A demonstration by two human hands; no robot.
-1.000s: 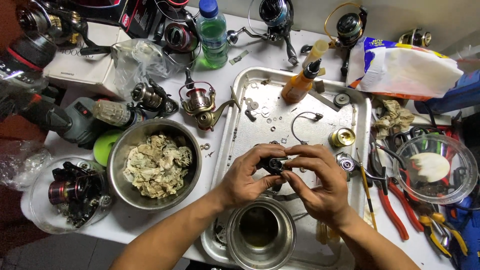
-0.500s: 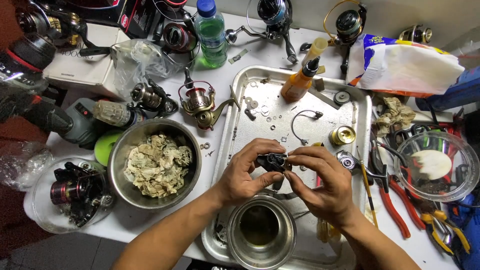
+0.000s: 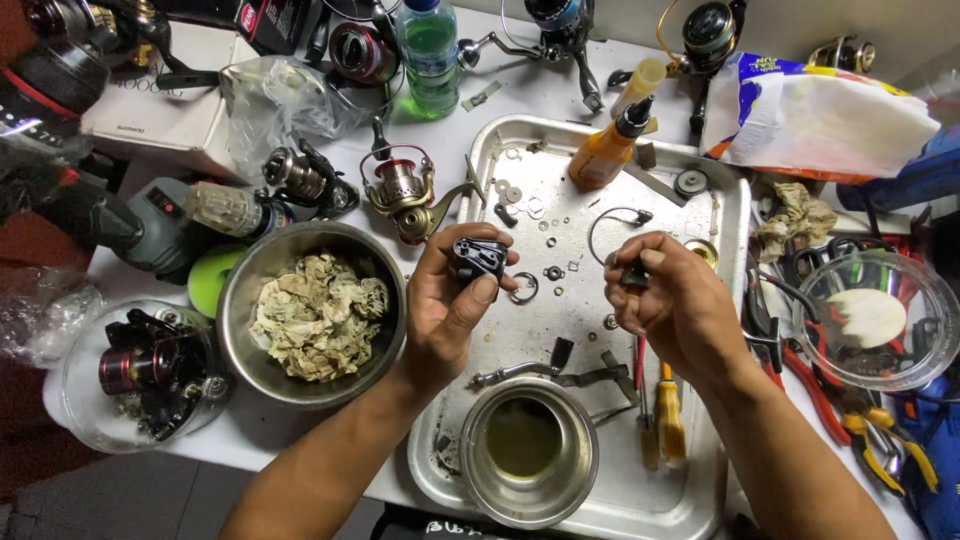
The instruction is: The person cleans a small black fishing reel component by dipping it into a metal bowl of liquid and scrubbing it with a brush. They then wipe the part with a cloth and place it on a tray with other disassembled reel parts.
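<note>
My left hand (image 3: 455, 300) grasps a black reel housing (image 3: 478, 256) between thumb and fingers, above the left edge of the metal tray (image 3: 720, 200). My right hand (image 3: 672, 300) pinches a small dark part (image 3: 634, 277) over the tray's middle. Loose washers (image 3: 548, 235), a ring (image 3: 524, 288) and an orange oil bottle (image 3: 610, 150) lie on the tray; a steel cup (image 3: 527, 462) of yellowish liquid stands at its near end. Left of it, a steel bowl (image 3: 312, 312) holds soiled rags (image 3: 318, 312). A clear tub (image 3: 140, 375) contains a dismantled reel (image 3: 140, 362).
</note>
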